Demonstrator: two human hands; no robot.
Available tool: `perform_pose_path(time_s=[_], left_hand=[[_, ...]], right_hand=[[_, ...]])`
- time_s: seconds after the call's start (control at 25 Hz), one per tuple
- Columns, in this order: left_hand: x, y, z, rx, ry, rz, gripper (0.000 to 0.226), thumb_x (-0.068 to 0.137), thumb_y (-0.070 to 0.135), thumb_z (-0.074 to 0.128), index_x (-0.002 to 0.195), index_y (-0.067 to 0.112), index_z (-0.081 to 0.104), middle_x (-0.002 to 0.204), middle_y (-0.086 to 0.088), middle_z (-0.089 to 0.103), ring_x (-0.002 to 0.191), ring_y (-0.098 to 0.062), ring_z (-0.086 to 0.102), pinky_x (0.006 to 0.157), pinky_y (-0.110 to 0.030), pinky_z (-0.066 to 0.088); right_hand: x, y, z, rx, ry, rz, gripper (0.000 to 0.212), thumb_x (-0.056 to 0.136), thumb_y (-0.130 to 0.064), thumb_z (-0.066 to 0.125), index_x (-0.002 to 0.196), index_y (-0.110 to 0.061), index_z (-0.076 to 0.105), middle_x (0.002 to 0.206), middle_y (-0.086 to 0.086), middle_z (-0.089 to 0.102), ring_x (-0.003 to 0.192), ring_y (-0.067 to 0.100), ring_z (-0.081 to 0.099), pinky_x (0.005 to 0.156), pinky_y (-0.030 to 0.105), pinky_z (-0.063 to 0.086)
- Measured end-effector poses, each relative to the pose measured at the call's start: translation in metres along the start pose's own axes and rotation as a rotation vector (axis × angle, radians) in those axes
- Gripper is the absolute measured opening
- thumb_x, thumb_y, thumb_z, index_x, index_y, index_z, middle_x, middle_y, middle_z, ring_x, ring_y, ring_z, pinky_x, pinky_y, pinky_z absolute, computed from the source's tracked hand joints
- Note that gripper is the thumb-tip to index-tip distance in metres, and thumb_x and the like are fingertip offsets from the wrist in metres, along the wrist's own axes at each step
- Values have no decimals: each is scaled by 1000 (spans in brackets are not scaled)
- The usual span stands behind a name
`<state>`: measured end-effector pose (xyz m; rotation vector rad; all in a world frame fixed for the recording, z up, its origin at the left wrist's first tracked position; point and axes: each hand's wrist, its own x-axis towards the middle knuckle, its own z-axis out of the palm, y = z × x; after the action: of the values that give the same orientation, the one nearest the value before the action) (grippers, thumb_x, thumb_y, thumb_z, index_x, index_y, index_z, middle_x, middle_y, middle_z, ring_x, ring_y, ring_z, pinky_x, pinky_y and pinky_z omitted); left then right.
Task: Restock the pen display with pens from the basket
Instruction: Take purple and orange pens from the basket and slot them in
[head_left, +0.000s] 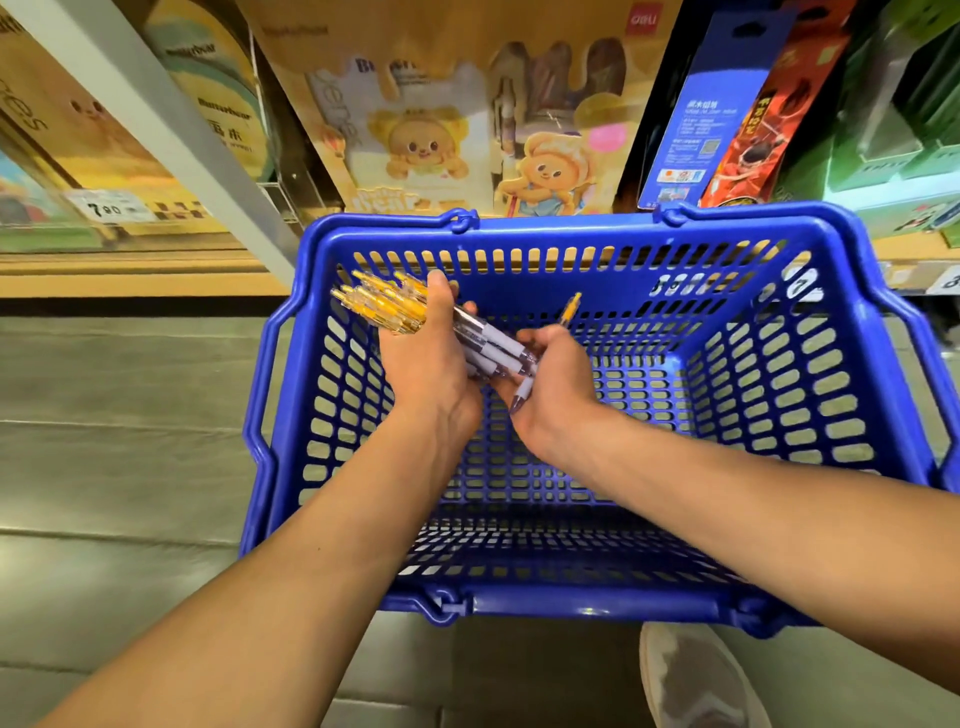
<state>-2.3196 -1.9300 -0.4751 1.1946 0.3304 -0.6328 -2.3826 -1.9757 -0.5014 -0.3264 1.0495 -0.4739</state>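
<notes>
A blue plastic basket (810, 415) sits on the floor below me, in front of the shelves. Inside it, my left hand (428, 364) grips a bundle of pens (384, 306) with yellow clicker ends pointing up-left and lilac grips pointing toward my right hand. My right hand (556, 384) holds a single pen (570, 307); its yellow end sticks up above the fingers and its lilac tip shows below the palm. The two hands almost touch over the basket's middle. The pen display (447, 140), a yellow cartoon-bear card, stands on the shelf just behind the basket.
A shelf edge with a 7.90 price tag (109, 208) runs at the left. Blue and red hanging packs (711, 104) and green boxes (904, 130) fill the shelf at the right. My shoe (696, 680) is on the grey floor by the basket's near rim.
</notes>
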Motion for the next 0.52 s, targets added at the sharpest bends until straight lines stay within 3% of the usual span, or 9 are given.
perform_pose_path(time_s=[0.16,0.24,0.32,0.4,0.52], left_hand=[[-6,-2,4,-7,-43,-56,44,96,21,71,130,-3,59,98,-9,69,77,-16,70,70,-36,61],[-11,-5,5,1,-67,-132,37,97,19,70,126,-2,62,101,-11,67,82,-17,70,76,-36,62],[-14,-9,4,41,-65,-182,29,97,18,69,119,-1,65,97,-11,69,82,-17,71,70,-30,62],[-15,-12,5,80,-56,-183,17,97,19,68,102,3,65,83,-8,70,70,-14,70,58,-25,58],[-16,-13,5,94,-51,-205,16,94,20,70,89,7,63,66,-4,68,54,-13,67,54,-25,57]], right_hand=[[2,-7,1,-3,9,-31,21,97,-14,44,80,-12,57,68,5,72,69,23,72,88,46,57],[3,-7,0,7,11,-27,21,96,-15,46,79,-13,57,64,3,70,61,19,70,73,40,59],[4,-7,1,-11,19,1,21,95,-18,48,78,-14,60,64,1,67,57,18,67,60,32,57],[3,-5,2,-66,22,29,22,93,-20,49,77,-15,64,62,-2,66,53,15,65,52,26,52],[2,0,4,-104,23,34,27,91,-19,49,69,-16,65,60,-4,65,50,14,63,49,24,48]])
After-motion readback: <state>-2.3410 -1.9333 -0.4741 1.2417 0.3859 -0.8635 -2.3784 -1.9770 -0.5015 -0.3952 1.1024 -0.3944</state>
